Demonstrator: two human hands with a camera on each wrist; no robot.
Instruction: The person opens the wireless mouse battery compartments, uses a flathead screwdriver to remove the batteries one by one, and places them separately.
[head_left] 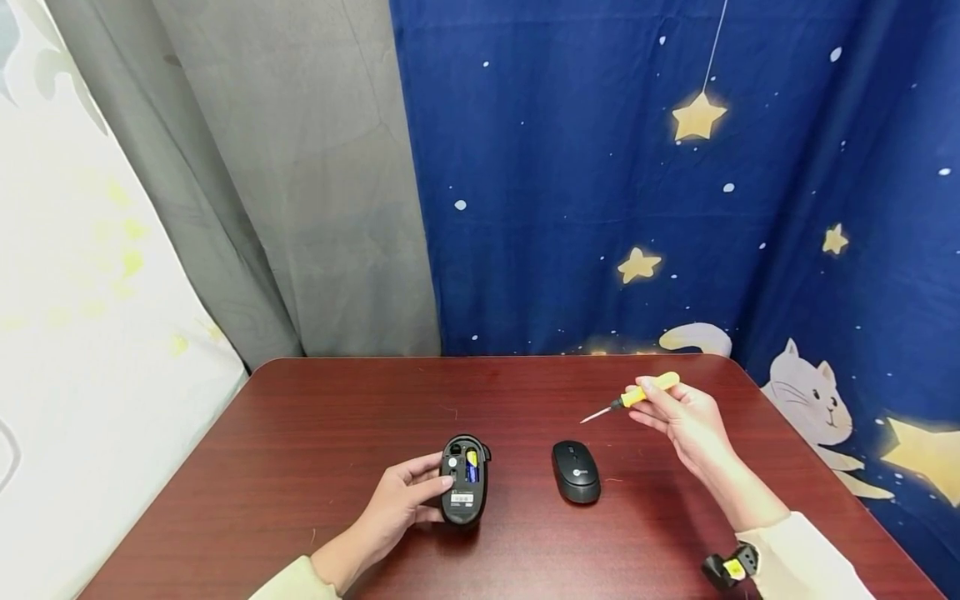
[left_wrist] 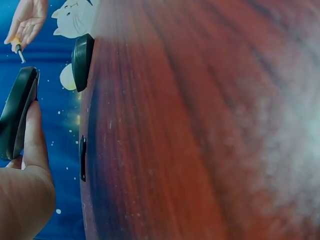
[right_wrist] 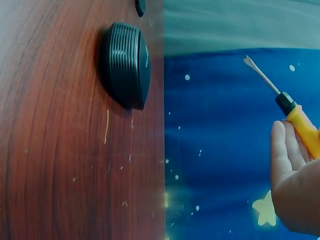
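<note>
My left hand (head_left: 405,492) grips a black computer mouse (head_left: 459,500) by its sides, its underside facing the head camera. The thumb lies on that underside. In its uncovered compartment sits a blue and yellow battery (head_left: 472,467). My right hand (head_left: 688,417) pinches a screwdriver (head_left: 651,389) by its yellow handle, the metal shaft pointing down and left above the table. The right wrist view shows a notched end on the shaft (right_wrist: 262,75). Between the hands, a second black mouse (head_left: 577,473) rests upright on the table, touched by neither hand.
The reddish-brown wooden table (head_left: 337,417) has rounded far corners. A thin dark piece (left_wrist: 83,157) lies on it in the left wrist view. Grey and star-printed blue curtains (head_left: 540,183) hang behind the far edge. A pale cloth (head_left: 112,292) hangs along the left.
</note>
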